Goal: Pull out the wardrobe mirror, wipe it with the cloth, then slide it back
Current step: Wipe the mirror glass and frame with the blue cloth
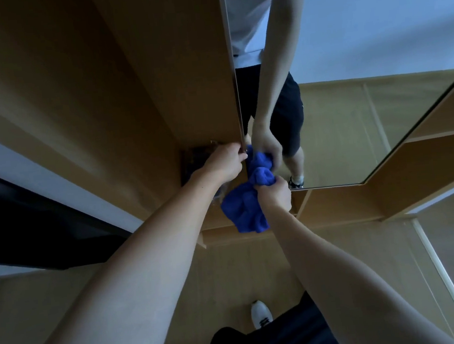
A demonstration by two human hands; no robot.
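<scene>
The mirror (342, 131) stands pulled out from the wardrobe (153, 67), its glass facing the person and its lower edge just above the wardrobe's bottom shelf (335, 202). The glass reflects a white shirt, dark shorts, one arm, a shoe, a pale wall and a tan floor.

Left hand (226, 162): fingers curled round the mirror's left edge, near its lower corner, grasping the frame.

Right hand (276, 194): clenched on a bunched blue cloth (245, 209), held against the bottom left corner of the mirror. Part of the cloth hangs below the mirror's lower edge; its reflection shows in the glass directly above the hand.

Surfaces: the wardrobe is of tan wood panels. To the left of the mirror a plain side panel runs upward. To the right of the mirror an open shelf compartment is visible. A small dark fitting (194, 161) sits just left of the mirror's lower corner; its nature cannot be told.

Room: the floor (218, 284) below the mirror is light wood. A white shoe (261, 314) stands on it, beneath the mirror. Far left of the mirror, a dark band with a white strip crosses the view. The lighting is dim.
</scene>
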